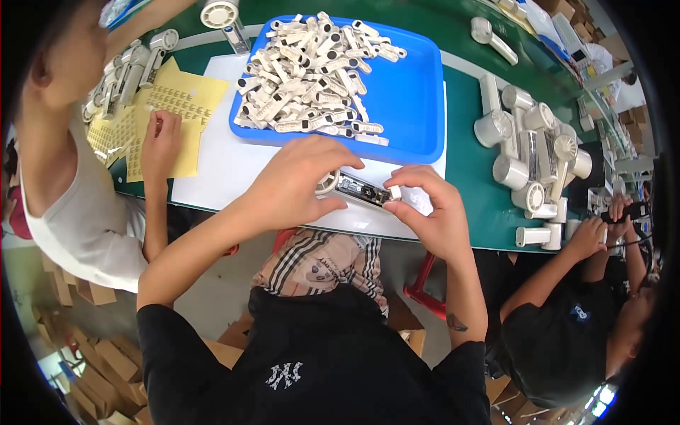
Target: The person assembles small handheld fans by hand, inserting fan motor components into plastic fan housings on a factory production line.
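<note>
Low over the front of the white work sheet, I hold a white handheld fan with an open handle [361, 190] that bares dark electronics. My left hand [301, 180] curls around its round grilled head at the left end. At the other end of the handle, my right hand [433, 207] pinches a small white block [394, 193] between thumb and forefinger. Whether that block is joined to the handle cannot be told. Just beyond my hands stands a blue tray [423, 131] with a heap of white elongated plastic parts, some bearing black ovals.
Assembled white fans [524, 134] lie piled on the green table at the right. Yellow sticker sheets [185, 95] and more fans [131, 74] are at the left, beside a co-worker's hand [163, 138]. Another person's hands [591, 234] work at the right. A crumpled clear bag [419, 200] lies behind my right fingers.
</note>
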Demonstrator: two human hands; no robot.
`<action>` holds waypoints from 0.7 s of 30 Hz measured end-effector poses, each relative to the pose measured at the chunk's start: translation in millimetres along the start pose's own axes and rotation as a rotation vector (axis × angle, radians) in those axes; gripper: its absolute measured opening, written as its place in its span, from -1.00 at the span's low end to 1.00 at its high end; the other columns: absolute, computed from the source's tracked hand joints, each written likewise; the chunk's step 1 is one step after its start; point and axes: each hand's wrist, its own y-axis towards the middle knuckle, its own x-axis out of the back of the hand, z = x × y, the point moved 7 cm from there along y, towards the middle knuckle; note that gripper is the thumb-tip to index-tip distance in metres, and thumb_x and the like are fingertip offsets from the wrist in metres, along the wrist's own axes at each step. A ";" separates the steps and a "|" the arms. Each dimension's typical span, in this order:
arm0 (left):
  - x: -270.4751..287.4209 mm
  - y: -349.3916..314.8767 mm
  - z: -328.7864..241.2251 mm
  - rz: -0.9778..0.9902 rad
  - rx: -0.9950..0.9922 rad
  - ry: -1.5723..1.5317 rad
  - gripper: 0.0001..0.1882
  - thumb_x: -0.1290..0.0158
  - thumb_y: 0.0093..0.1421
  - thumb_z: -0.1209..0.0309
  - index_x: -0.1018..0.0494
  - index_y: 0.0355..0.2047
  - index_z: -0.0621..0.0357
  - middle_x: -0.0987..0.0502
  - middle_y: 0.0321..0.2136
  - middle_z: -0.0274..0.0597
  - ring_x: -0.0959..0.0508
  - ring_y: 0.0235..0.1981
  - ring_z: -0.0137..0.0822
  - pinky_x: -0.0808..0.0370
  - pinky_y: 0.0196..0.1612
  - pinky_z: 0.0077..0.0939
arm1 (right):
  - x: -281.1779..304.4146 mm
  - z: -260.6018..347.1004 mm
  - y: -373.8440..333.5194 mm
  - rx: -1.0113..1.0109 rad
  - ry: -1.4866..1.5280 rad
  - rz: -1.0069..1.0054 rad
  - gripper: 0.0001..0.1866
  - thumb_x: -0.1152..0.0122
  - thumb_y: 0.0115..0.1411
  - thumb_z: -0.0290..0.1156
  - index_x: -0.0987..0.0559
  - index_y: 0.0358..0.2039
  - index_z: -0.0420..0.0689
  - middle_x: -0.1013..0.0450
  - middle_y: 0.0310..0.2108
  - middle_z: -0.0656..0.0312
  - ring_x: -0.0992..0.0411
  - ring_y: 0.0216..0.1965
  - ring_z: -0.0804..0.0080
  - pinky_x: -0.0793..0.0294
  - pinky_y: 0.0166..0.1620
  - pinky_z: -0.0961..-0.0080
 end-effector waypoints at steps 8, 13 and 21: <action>-11.1 -3.1 24.0 -0.079 -0.020 -0.139 -0.50 -0.40 -0.11 0.46 -0.57 -0.09 0.12 -0.61 -0.19 -0.18 -0.55 -0.13 -0.12 -0.48 -0.03 -0.28 | -9.6 14.5 2.3 0.000 -0.061 0.028 -0.64 -0.42 0.02 -0.59 -0.64 -0.12 -0.12 -0.55 -0.24 0.22 -0.49 -0.28 0.42 -0.47 -0.26 0.52; -12.2 -3.8 20.7 -0.123 -0.021 -0.183 -0.47 -0.40 -0.11 0.46 -0.56 -0.05 0.10 -0.61 -0.19 -0.20 -0.55 -0.12 -0.13 -0.48 -0.02 -0.30 | -16.4 22.5 5.5 0.085 -0.065 0.074 -0.68 -0.34 0.06 -0.64 -0.64 -0.13 -0.10 -0.53 -0.27 0.21 -0.51 -0.27 0.35 -0.48 -0.25 0.47; -17.4 -4.7 20.6 -0.183 -0.047 -0.204 -0.50 -0.40 -0.15 0.49 -0.57 -0.13 0.07 -0.61 -0.24 -0.23 -0.55 -0.16 -0.14 -0.49 -0.09 -0.31 | -25.6 17.9 3.8 0.103 -0.430 -0.055 -0.76 -0.38 0.06 -0.59 -0.64 -0.22 -0.14 -0.53 -0.28 0.19 -0.49 -0.26 0.18 -0.48 -0.20 0.33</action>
